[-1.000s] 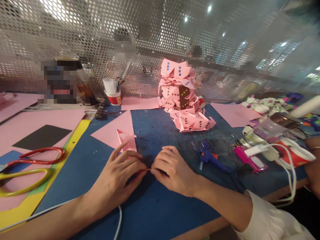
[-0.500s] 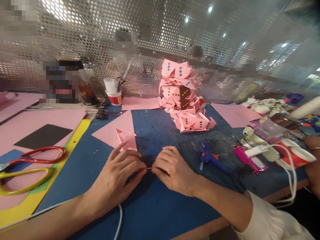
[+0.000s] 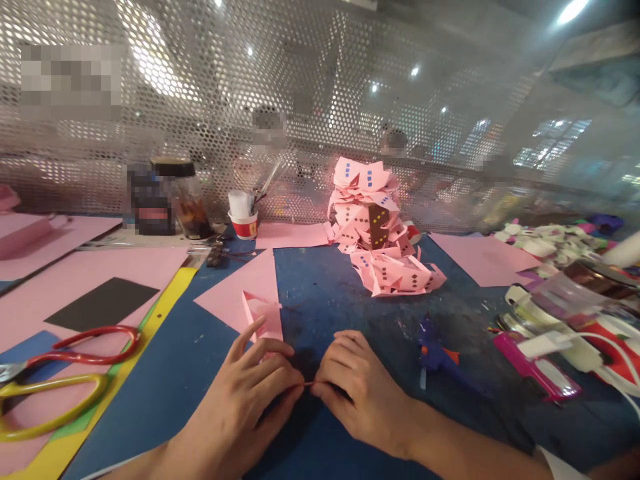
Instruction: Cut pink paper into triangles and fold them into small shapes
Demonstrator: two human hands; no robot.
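Between the fingertips of both hands a thin pink strip [image 3: 309, 383], seemingly paper, is pinched just above the blue tabletop [image 3: 325, 293]. My left hand [image 3: 255, 393] grips one end between thumb and fingers, its index finger raised. From the other side my right hand [image 3: 357, 393] pinches the strip, fingers curled in. Most of the strip is hidden in the fingers. Just beyond my left hand is a folded pink paper piece [image 3: 261, 312], lying on a flat pink sheet [image 3: 227, 293]. A blue glue gun [image 3: 440, 360] lies to the right of my right hand.
Folded pink paper pieces [image 3: 350, 223] with dot patterns are stacked at the back. Red-and-yellow scissors [image 3: 95, 357] lie on paper sheets at left. A paper cup [image 3: 243, 225] and a jar [image 3: 190, 207] stand behind. At right are a magenta device [image 3: 537, 367] and white cables.
The camera view has tilted up, so the table and hands appear lower in the picture. Both hands keep their pinch on the strip, with little visible change.
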